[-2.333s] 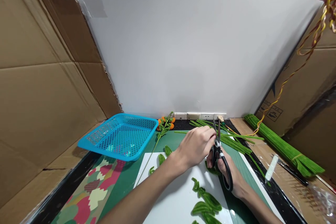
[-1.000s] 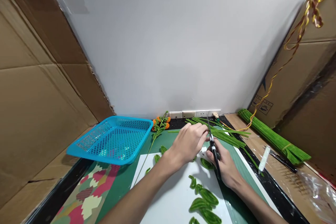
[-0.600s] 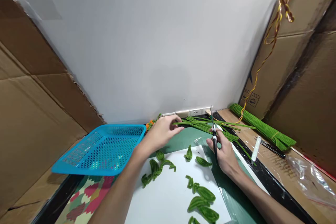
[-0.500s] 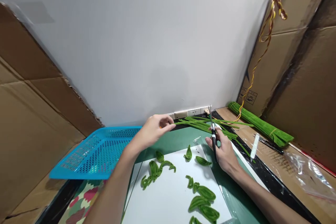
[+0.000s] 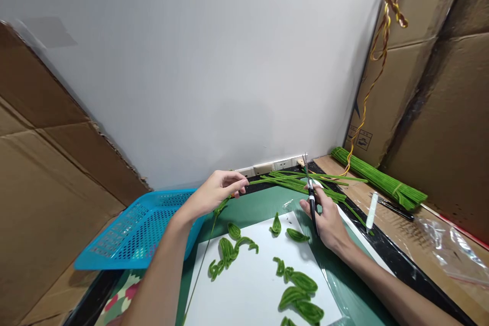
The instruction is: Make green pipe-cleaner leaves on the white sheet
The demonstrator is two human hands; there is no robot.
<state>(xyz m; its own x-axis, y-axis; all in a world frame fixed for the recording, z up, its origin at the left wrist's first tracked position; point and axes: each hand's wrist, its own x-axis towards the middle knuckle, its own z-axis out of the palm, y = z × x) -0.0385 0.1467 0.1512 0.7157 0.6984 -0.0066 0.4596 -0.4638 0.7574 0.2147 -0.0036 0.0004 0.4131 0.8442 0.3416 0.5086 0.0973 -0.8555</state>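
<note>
My left hand pinches the left end of a green pipe cleaner, which stretches rightward past the scissors. In my right hand are black-handled scissors, their thin blades pointing up and slightly parted near the pipe cleaner. Whether the blades touch it I cannot tell. Several loose green pipe cleaners lie behind. On the white sheet are leaf shapes of bent pipe cleaner, among them a cluster at left, a single leaf and a larger group at right.
A blue perforated basket stands left on the green mat. Rightward lie a bundle of green pipe cleaners, a white tube-like stick and a clear plastic bag. Cardboard walls flank both sides; a twisted yellow cord hangs at right.
My left hand has moved slightly left with the pipe cleaner's end, its far end shifting slightly left too. The right hand and scissors stay nearly put. The view has shifted a little.
</note>
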